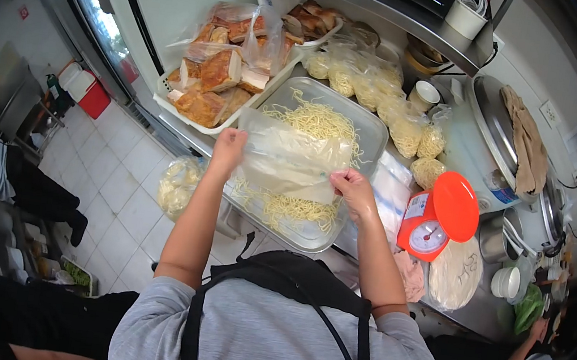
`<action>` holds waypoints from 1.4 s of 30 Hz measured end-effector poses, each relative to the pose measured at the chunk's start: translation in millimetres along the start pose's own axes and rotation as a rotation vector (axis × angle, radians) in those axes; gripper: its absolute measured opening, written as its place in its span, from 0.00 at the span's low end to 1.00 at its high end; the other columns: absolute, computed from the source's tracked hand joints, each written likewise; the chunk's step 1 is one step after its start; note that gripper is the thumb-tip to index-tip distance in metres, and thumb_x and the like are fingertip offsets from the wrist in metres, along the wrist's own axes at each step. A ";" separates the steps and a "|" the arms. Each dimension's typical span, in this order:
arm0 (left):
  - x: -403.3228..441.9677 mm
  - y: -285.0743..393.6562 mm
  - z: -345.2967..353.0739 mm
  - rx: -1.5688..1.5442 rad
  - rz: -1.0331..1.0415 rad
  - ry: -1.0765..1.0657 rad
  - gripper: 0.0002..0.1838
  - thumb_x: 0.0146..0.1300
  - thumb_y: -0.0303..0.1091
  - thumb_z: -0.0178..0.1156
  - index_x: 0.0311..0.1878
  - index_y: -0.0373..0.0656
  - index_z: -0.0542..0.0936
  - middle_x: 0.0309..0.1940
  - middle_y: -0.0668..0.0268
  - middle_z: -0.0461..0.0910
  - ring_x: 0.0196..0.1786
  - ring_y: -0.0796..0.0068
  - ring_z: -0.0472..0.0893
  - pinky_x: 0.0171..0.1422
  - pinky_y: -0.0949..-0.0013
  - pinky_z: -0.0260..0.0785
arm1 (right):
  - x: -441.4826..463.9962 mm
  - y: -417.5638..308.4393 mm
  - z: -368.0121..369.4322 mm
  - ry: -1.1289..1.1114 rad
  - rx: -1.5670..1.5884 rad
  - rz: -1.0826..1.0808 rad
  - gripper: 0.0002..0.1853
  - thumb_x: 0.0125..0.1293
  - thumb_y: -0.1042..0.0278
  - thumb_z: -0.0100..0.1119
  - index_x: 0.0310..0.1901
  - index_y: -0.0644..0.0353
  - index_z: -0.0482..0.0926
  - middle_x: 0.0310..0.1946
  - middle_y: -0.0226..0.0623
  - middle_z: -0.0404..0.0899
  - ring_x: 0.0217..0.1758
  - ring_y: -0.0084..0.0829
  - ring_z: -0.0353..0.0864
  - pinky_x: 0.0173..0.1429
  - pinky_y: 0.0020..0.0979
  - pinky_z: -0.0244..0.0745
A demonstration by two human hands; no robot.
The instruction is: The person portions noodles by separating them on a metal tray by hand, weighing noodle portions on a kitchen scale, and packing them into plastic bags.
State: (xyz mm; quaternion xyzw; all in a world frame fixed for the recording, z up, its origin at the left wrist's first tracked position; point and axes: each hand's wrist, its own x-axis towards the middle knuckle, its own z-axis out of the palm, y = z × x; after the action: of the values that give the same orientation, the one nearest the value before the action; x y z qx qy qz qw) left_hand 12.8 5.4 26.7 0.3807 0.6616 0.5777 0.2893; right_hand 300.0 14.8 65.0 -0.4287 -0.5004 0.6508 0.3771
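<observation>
A clear plastic bag (291,158) is stretched flat between my hands, above a metal tray (371,136). My left hand (228,149) pinches its left edge, and my right hand (353,188) grips the right edge. Loose yellow noodles (315,119) lie in the tray beyond the bag, and more noodles (298,214) show on the near side. The bag covers the tray's middle, so what lies under it is only faintly seen. I cannot make out anything inside the bag.
Left of the tray stands a white crate (201,125) of meat slabs. Several bagged noodle portions (374,82) line the back. On the right are an orange scale (428,227), stacked plastic bags (390,186) and a large lidded pot (478,154). Other people work at both sides.
</observation>
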 end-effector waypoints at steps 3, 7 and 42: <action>-29.8 31.0 6.1 0.461 0.451 0.282 0.23 0.49 0.43 0.61 0.42 0.36 0.69 0.35 0.58 0.71 0.37 0.69 0.71 0.41 0.70 0.64 | 5.3 10.8 3.1 0.134 -0.170 -0.219 0.07 0.52 0.69 0.60 0.25 0.60 0.72 0.19 0.24 0.71 0.21 0.16 0.65 0.26 0.19 0.62; -84.8 81.7 34.9 0.318 0.300 -0.288 0.29 0.44 0.45 0.64 0.45 0.36 0.69 0.34 0.56 0.72 0.38 0.66 0.73 0.40 0.66 0.66 | -2.6 18.2 25.2 0.201 -0.421 -0.333 0.12 0.50 0.67 0.62 0.20 0.59 0.68 0.17 0.25 0.69 0.20 0.16 0.63 0.24 0.21 0.60; -136.2 67.5 62.1 0.351 0.986 -0.673 0.18 0.46 0.35 0.59 0.44 0.48 0.75 0.24 0.67 0.74 0.25 0.68 0.75 0.27 0.66 0.67 | 22.0 -4.0 66.4 0.117 0.879 -0.104 0.19 0.61 0.53 0.49 0.47 0.59 0.68 0.44 0.37 0.69 0.47 0.30 0.69 0.50 0.28 0.66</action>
State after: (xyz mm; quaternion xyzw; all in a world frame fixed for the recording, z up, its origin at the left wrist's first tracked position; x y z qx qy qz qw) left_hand 149.3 -72.1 75.1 0.8446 0.3655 0.3743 0.1141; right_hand 230.4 14.1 73.7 -0.2380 -0.1751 0.7566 0.5834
